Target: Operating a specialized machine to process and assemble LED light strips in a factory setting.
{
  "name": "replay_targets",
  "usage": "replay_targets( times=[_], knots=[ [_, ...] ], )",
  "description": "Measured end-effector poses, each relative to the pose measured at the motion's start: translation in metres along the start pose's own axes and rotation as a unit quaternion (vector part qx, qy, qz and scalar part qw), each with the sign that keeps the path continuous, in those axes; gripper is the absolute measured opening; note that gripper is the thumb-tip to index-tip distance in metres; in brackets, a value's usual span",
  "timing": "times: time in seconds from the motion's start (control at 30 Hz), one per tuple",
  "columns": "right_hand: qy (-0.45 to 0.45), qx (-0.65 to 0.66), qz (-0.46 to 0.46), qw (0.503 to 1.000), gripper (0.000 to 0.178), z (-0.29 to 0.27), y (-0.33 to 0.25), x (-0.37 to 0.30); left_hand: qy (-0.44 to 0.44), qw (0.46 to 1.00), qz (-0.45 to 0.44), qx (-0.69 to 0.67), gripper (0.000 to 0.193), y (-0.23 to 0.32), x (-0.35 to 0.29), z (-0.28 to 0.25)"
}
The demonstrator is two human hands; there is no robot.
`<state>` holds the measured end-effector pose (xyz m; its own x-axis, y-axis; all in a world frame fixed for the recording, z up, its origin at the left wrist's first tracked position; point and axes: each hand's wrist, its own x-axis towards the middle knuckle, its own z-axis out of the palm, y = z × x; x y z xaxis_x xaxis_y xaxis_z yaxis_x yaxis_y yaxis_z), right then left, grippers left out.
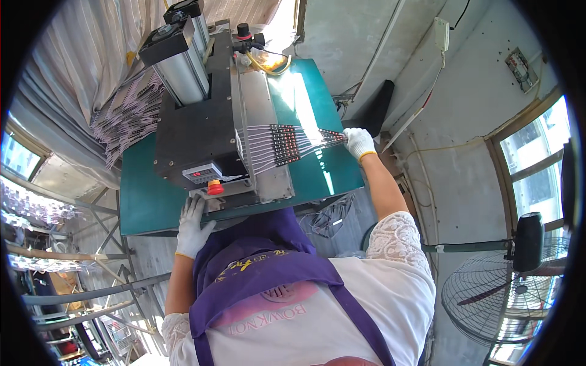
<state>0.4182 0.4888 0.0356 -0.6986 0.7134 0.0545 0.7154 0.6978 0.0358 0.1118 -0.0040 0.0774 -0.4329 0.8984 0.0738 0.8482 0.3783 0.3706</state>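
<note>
My right hand (359, 142), in a white knit glove, is closed around the gathered ends of a fan of thin pale-purple strands (285, 145). Dark segments with small orange-red spots run along these strands, which spread leftward into the right side of a black press-like machine (198, 131). My left hand (193, 227), also gloved in white, rests at the table's front edge by the machine's lower front corner. Its fingers are stretched out and hold nothing visible. Just above it are a red knob-like button (215, 187) and a small panel with a lit red display (202, 174).
The machine stands on a green-topped table (342, 177), with metal cylinders (180, 73) on top. A pile of similar strands (129, 116) lies behind its left side. A tangle of wire (329, 219) is on the floor below. A caged fan (488, 296) stands at the right.
</note>
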Motion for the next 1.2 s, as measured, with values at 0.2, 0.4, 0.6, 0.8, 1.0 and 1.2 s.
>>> replay_targets(
  times=[0.2, 0.4, 0.6, 0.8, 1.0, 1.2],
  knots=[
    [0.129, 0.161, 0.058, 0.977, 0.019, -0.018, 0.012, -0.055, 0.032, 0.999, -0.006, -0.029, 0.067, -0.007, -0.010, -0.012],
    [-0.045, 0.234, 0.171, 0.956, 0.025, -0.104, -0.002, -0.189, 0.076, 0.979, 0.102, -0.162, 0.046, 0.006, -0.010, -0.024],
    [-0.045, 0.433, 0.231, 0.870, 0.011, -0.231, -0.145, -0.266, -0.173, 0.883, 0.240, -0.365, 0.040, 0.045, -0.002, -0.040],
    [0.033, 0.457, 0.120, 0.881, 0.020, -0.321, -0.335, -0.259, -0.322, 0.847, 0.240, -0.349, 0.081, 0.114, -0.043, -0.141],
    [-0.022, 0.632, 0.033, 0.774, 0.032, -0.396, -0.468, -0.251, -0.195, 0.890, 0.042, -0.409, 0.065, 0.094, -0.095, -0.174],
    [-0.056, 0.684, -0.114, 0.718, 0.040, -0.452, -0.545, -0.193, -0.021, 0.692, 0.060, -0.719, 0.022, 0.060, -0.129, -0.199]
  ],
)
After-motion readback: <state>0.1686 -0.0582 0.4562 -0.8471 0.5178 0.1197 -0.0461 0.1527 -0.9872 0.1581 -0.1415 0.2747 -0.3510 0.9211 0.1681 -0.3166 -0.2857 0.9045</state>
